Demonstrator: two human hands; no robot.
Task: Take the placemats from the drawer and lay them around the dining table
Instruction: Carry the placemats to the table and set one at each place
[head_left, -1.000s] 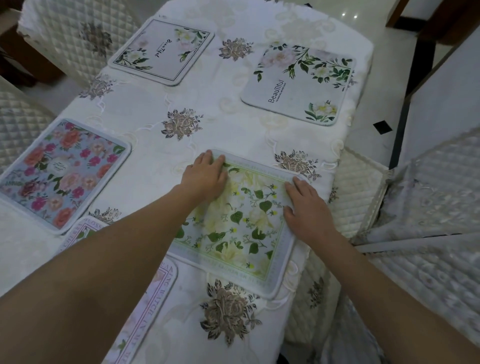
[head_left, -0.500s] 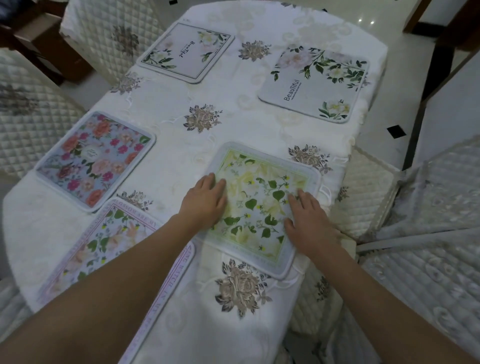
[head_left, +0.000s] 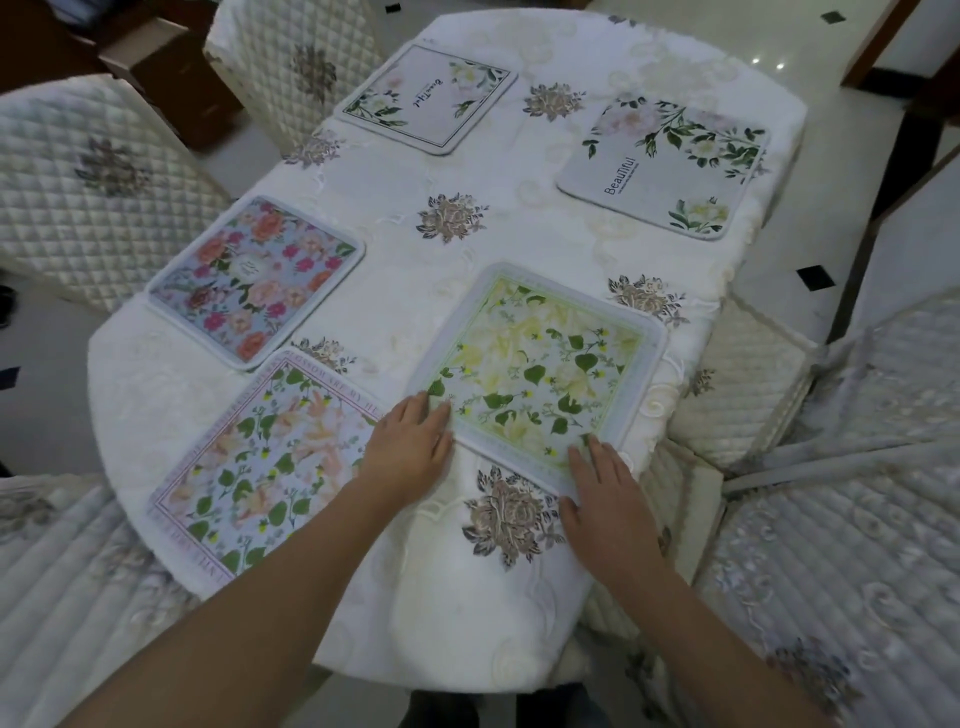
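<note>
Yellow-flowered placemat (head_left: 540, 369) under flat left hand (head_left: 410, 447) and right hand (head_left: 605, 499)

A: Which areas of the tablecloth (head_left: 395, 291) are bare?

B: The centre strip between the two rows of placemats, and the near end in front of the yellow-green placemat (head_left: 540, 364).

A: What occupies the sides?

B: Left side: the pink-flower placemat (head_left: 254, 280) and the peach-lily placemat (head_left: 265, 462), almost touching. Far end: two white "Beautiful" placemats (head_left: 670, 166), well apart. Quilted chairs (head_left: 78, 192) stand close along both table edges.
</note>
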